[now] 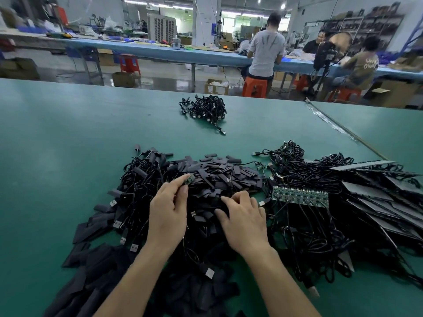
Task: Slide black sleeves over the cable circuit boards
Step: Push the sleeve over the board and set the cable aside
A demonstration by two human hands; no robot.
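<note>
My left hand (168, 213) pinches a small green circuit board (189, 179) on a black cable, held just above a heap of flat black sleeves (219, 172). My right hand (243, 219) lies over the sleeves and cables to the right of it, its fingers bent down into the pile; what they touch is hidden. A panel of several joined green circuit boards (299, 194) with cables lies right of that hand. Tangled black cables (142, 179) with USB plugs surround both hands.
A separate bundle of black cables (207, 108) lies far ahead on the green table (68, 133). Long black strips (377, 193) are stacked at the right. A metal rail (343, 129) crosses the table's right side. People sit at a blue bench beyond.
</note>
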